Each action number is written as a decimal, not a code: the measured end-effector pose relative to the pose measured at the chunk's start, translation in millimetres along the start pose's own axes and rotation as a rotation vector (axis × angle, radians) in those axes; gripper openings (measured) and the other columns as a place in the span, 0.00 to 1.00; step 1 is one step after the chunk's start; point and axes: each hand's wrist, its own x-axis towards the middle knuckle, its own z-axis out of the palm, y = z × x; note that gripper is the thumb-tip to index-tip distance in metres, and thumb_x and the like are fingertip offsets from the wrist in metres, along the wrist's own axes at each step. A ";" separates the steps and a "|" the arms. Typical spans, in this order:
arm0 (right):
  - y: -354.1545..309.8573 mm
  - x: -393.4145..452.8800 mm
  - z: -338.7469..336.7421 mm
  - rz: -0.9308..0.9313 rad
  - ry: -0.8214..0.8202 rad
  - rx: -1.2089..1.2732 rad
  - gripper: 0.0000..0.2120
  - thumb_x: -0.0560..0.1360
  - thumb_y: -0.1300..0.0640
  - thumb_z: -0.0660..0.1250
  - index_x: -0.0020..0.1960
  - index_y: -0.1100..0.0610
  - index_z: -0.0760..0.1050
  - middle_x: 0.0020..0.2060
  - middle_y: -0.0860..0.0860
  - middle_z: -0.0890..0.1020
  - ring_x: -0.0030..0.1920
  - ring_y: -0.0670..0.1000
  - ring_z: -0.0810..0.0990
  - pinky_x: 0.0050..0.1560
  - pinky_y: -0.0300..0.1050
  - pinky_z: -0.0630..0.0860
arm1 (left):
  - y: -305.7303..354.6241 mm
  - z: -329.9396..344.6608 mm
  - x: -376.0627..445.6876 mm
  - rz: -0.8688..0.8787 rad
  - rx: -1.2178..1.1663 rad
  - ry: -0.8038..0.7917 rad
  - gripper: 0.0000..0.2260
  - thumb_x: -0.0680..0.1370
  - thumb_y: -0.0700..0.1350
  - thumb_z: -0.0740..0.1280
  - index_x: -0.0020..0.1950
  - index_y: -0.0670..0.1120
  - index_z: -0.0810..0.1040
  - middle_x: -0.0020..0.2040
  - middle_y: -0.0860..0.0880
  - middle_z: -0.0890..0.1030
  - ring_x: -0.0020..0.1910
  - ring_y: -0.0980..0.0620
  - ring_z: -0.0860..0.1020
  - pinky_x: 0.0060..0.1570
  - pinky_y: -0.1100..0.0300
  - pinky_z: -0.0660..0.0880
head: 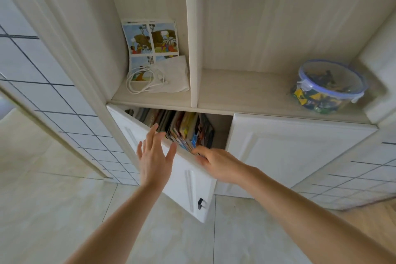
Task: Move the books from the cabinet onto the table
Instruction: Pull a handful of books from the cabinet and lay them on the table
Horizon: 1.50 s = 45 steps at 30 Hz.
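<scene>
I am reaching both hands toward the books (184, 129), which are standing upright in a row inside the lower cabinet compartment (220, 126), behind the open door (188, 180). My left hand (154, 157) is hovering just in front of the row with fingers spread and straight, gripping nothing. My right hand (216, 162) is coming over the top edge of the door, its fingers curling toward the lower corners of the rightmost books; I cannot tell whether they are pinching a cover or only touching it.

The risks, as I am judging them: the books are leaning to one side, so pulling out a few could be letting the rest topple or slide out onto the floor. The door is sitting right between my arms and could be swinging into my wrist or blocking the pull.

Counting: one row of books, too tightly packed for an exact number, roughly a dozen thin spines; one open door; one closed door (297, 152); one picture sheet (151, 38), one white cable (141, 83) and one lidded tub (327, 85) on the shelf above; the table is not in view
</scene>
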 end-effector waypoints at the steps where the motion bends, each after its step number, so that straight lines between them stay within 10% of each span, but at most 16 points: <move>1: -2.4 -0.1 1.4 -0.002 -0.022 0.013 0.16 0.83 0.48 0.50 0.69 0.47 0.65 0.61 0.55 0.77 0.48 0.53 0.79 0.48 0.49 0.75 | 1.7 -2.5 2.6 -0.058 -0.002 0.008 0.23 0.77 0.55 0.65 0.68 0.44 0.70 0.75 0.48 0.63 0.72 0.47 0.65 0.73 0.44 0.60; 8: -12.8 -3.6 7.2 0.068 -0.140 0.038 0.12 0.82 0.47 0.52 0.65 0.41 0.62 0.46 0.52 0.78 0.37 0.50 0.74 0.37 0.46 0.68 | 9.4 -16.6 21.8 -0.725 -0.525 -0.315 0.46 0.74 0.52 0.72 0.78 0.54 0.41 0.79 0.46 0.54 0.75 0.40 0.60 0.69 0.42 0.62; 17: -59.5 -7.4 49.7 0.129 -0.212 0.235 0.12 0.80 0.53 0.62 0.63 0.48 0.67 0.60 0.49 0.78 0.56 0.52 0.79 0.58 0.53 0.77 | -30.2 -51.0 0.8 -0.606 -0.535 -0.403 0.43 0.76 0.45 0.70 0.78 0.56 0.41 0.57 0.53 0.67 0.37 0.57 0.73 0.34 0.61 0.73; 29: -191.1 -17.7 164.8 0.295 -0.250 0.828 0.26 0.79 0.55 0.64 0.74 0.51 0.58 0.67 0.55 0.72 0.62 0.58 0.76 0.56 0.60 0.79 | -126.8 -136.7 -2.7 -0.506 -0.483 -0.725 0.43 0.73 0.36 0.70 0.75 0.63 0.48 0.73 0.45 0.64 0.45 0.53 0.78 0.42 0.50 0.82; 45: -324.4 58.4 248.8 0.383 -0.071 1.095 0.27 0.75 0.55 0.70 0.67 0.51 0.57 0.64 0.55 0.71 0.58 0.54 0.76 0.50 0.54 0.82 | -207.4 -210.0 43.6 -0.344 -0.126 -0.926 0.41 0.75 0.36 0.69 0.77 0.63 0.49 0.54 0.45 0.77 0.50 0.46 0.78 0.40 0.53 0.78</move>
